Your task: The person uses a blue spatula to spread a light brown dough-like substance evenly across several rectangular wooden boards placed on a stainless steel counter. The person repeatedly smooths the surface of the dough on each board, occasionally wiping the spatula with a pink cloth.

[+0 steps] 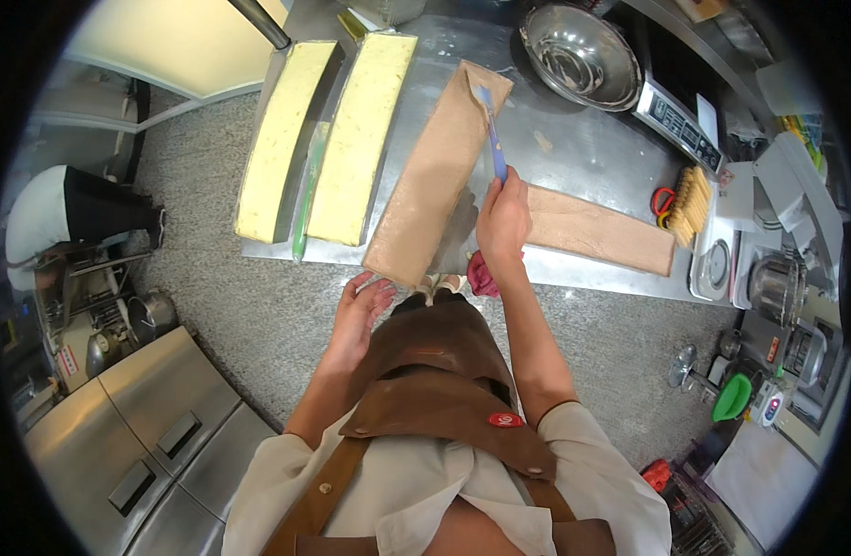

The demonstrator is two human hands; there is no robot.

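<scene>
My right hand [503, 219] grips a blue-handled spatula [496, 142]. The spatula's head rests on the far right part of a long rectangular mould [429, 181] filled with a smooth light-brown mixture. Just off the near left corner of that mould is my left hand [361, 306], its fingers apart and holding nothing; whether a fingertip touches the rim I cannot tell. A second mould of brown mixture [599, 231] lies crosswise to the right, partly behind my right hand. To the left stand two long moulds of pale yellow mixture, one outer [286, 139] and one inner [363, 139].
A smeared steel bowl [581, 59] stands at the back right beside a digital scale [679, 125]. Red-handled scissors [663, 201] and a wooden-handled brush [691, 207] lie near the table's right end. A green-handled tool [308, 194] sits between the yellow moulds. A crimson cloth [482, 274] hangs at the front edge.
</scene>
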